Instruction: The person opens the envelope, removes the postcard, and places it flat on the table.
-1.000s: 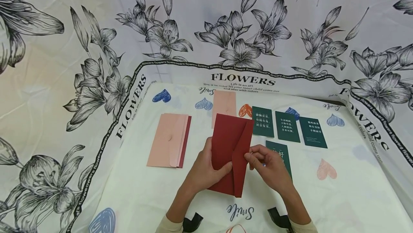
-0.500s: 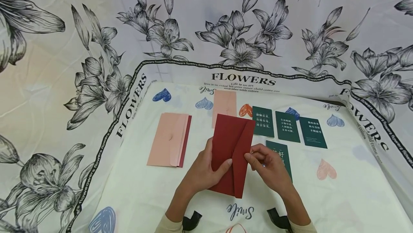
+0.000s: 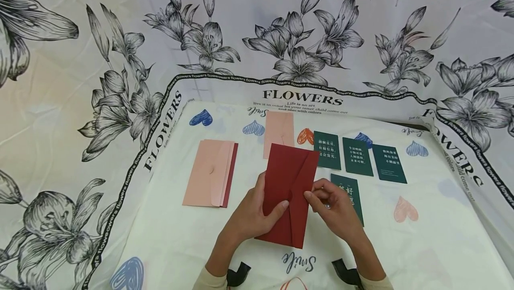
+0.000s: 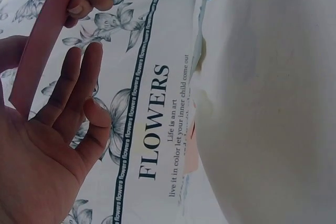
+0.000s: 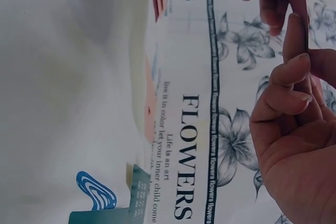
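Observation:
A red envelope is held upright over the middle of the table, its pointed flap along the right side. My left hand grips its left side, with the thumb across the front by the flap's tip and the fingers behind. At the right edge my right hand pinches the paper between thumb and forefinger. From the left wrist, the envelope shows nearly edge-on above the left palm. The right wrist view shows the right hand's fingers curled at the envelope's edge.
At the left lies a stack of pink envelopes with a dark red one beneath. Behind the held envelope is a single pink envelope. Several green printed cards lie to the right; one green card is partly behind the right hand.
The red envelope's top has shifted slightly to the right and its face has turned a little more toward the head camera. Both hands keep their hold, almost unmoved.

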A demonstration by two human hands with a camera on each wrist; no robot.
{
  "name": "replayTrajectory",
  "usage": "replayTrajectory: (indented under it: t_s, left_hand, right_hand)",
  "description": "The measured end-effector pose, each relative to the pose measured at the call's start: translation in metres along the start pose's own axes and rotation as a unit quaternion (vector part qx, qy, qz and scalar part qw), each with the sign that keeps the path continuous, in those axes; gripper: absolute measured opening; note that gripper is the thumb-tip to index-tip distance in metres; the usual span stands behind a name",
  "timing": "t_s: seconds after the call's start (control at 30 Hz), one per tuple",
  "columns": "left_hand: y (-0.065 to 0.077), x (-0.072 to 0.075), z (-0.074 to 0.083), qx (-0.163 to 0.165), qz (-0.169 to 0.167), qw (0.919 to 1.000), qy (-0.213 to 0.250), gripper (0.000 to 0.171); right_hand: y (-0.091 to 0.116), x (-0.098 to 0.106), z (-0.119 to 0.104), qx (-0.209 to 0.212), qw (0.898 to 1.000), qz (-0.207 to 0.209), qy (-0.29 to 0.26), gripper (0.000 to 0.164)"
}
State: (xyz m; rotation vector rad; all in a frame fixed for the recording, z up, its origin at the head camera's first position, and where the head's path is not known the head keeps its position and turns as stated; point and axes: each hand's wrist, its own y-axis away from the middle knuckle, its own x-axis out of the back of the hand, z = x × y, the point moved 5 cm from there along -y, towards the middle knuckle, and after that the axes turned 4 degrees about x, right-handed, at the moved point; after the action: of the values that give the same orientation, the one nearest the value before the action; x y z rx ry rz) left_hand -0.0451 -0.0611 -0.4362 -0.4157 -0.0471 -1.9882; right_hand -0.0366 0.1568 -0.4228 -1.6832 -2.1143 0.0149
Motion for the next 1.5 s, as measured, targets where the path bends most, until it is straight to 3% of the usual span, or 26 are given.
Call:
replayTrajectory:
  t_s: [0.17,0.5,0.8,0.9,1.13,1.33,1.5]
  left_hand:
    - [-0.001,-0.001,0.000,0.003,0.013,0.9998,0.016,0.072]
    - [-0.001,0.004,-0.005,0.067,0.069,0.9953,-0.015,0.074]
    - [0.005,0.013,-0.011,0.081,0.101,0.9908,0.039,0.066]
    - [0.006,0.028,-0.014,0.093,0.121,0.9873,0.044,0.064]
    - [0.015,0.086,-0.037,0.145,0.189,0.9711,-0.016,0.063]
    - [0.023,0.126,-0.053,0.190,0.202,0.9569,-0.085,0.071]
    - [0.019,0.156,-0.063,0.206,0.188,0.9504,-0.137,0.073]
  right_hand:
    - [-0.001,-0.001,-0.002,0.009,1.000,0.000,0.004,0.015]
    - [-0.001,-0.010,-0.003,0.005,1.000,0.000,0.002,0.011]
    - [-0.005,-0.020,-0.002,-0.009,1.000,-0.014,-0.001,0.010]
    - [-0.005,-0.022,-0.001,-0.012,0.999,-0.031,-0.023,0.013]
    - [-0.003,-0.016,0.010,-0.042,0.998,-0.021,-0.048,0.019]
    - [-0.003,-0.018,0.015,-0.064,0.996,-0.033,-0.058,0.021]
    - [-0.002,-0.022,0.018,-0.069,0.995,-0.039,-0.061,0.022]
